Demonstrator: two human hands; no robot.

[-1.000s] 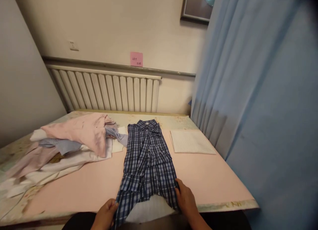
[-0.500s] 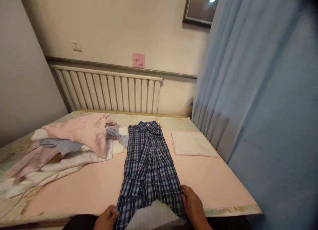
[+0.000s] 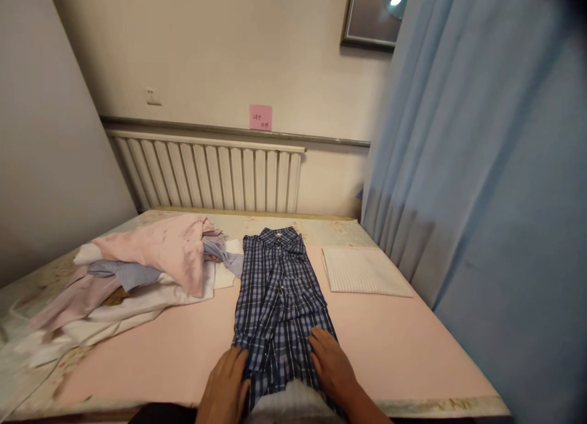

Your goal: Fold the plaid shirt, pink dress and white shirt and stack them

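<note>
A blue plaid shirt (image 3: 279,302) lies front up in a long narrow shape, its collar toward the wall. My left hand (image 3: 227,381) rests on the lower left part of the shirt, fingers stretched out. On the lower right side lies my right hand (image 3: 332,360), also flat with its fingers extended over the cloth. Between my wrists, a light grey cloth (image 3: 293,405) covers the shirt's bottom end at the near edge. Neither hand grips the fabric.
A heap of pink, white and blue-grey clothes (image 3: 156,253) lies on the left. A folded striped cloth (image 3: 364,271) is at the right, on the pink sheet (image 3: 394,344). A blue curtain (image 3: 468,167) hangs along the right side; a radiator (image 3: 211,173) stands behind the bed.
Both hands have let go of the shirt's lower side edges and moved inward and forward onto its lower part, now lying flat. The view has shifted slightly.
</note>
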